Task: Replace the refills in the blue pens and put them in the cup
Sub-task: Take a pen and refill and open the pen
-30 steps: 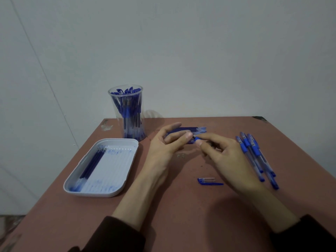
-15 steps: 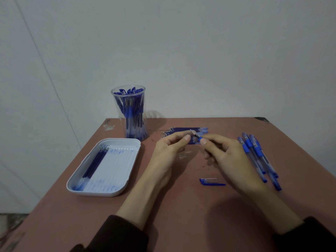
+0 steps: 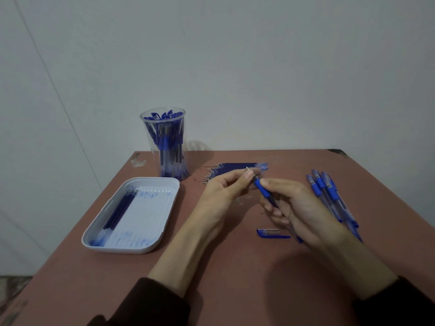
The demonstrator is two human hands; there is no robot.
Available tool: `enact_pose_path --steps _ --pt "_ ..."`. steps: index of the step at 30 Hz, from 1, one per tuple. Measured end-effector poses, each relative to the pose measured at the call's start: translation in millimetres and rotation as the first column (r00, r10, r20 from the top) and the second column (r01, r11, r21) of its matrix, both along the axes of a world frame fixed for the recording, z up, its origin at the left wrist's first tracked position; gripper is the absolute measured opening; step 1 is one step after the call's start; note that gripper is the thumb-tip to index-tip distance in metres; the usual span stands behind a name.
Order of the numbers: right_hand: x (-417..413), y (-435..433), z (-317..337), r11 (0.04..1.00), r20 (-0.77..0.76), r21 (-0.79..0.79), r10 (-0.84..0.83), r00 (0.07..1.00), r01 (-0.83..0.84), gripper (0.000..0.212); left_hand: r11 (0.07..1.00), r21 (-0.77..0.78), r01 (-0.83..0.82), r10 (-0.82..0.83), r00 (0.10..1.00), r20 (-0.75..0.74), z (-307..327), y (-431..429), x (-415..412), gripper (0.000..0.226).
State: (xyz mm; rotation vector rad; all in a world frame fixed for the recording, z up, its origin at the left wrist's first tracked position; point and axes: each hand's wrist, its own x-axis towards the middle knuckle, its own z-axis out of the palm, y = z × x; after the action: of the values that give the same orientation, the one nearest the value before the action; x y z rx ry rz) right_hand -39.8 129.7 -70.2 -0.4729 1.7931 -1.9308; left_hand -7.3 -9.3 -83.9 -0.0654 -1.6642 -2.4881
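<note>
Hands have drawn apart since half a second ago, when their fingertips met over the pen's nose. Now our right hand [image 3: 303,210] has pulled back toward six o'clock and its fingers curl round the blue ballpoint pen [image 3: 263,189], a clear plastic barrel with a blue rubber grip, tilted with its nose toward eleven o'clock. Our left hand [image 3: 223,194] pinches a small silvery tip [image 3: 247,168] between thumb and forefinger, just off the pen's nose; we cannot tell whether that tip is free of the barrel.

On the reddish-brown table [image 3: 235,278] we find everything else where it lay before. At ten o'clock from the hands stands the tall clear plastic cup [image 3: 147,137], packed with blue pens. At twelve o'clock, just behind the left fingers, lies the row of dark blue refills [image 3: 233,167]. At three o'clock a loose bunch of blue capped pens [image 3: 326,191] lies partly behind the right hand. At six o'clock, below the right fingers, lies a blue pen cap [image 3: 270,232]. At eight o'clock sits the white rounded plastic tray [image 3: 122,249], ink-smeared, with a few dark used refills [image 3: 118,209] along its left side
</note>
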Motion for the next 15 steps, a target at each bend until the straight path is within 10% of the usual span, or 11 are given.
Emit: enact_pose_path --steps 3,5,9,15 --pt "-6 -2 -2 0.986 -0.106 0.003 -0.168 0.98 0.169 0.021 0.916 -0.396 -0.07 0.061 0.998 -0.035 -6 -2 -1 0.02" --pt "-10 0 -4 0.964 -0.152 0.003 -0.261 0.953 0.264 0.019 0.658 -0.748 -0.088 0.01 0.994 -0.108 -8 -4 3 0.018" --pt "-14 5 -9 0.934 -0.339 0.036 -0.324 0.883 0.357 0.014 0.351 -0.936 -0.015 -0.174 0.981 -0.081 -8 -4 10 0.018" --pt "-15 15 -14 0.766 -0.888 0.235 -0.081 0.452 0.599 0.017 0.632 -0.728 -0.266 0.224 0.962 -0.158 -10 -22 -1 0.012"
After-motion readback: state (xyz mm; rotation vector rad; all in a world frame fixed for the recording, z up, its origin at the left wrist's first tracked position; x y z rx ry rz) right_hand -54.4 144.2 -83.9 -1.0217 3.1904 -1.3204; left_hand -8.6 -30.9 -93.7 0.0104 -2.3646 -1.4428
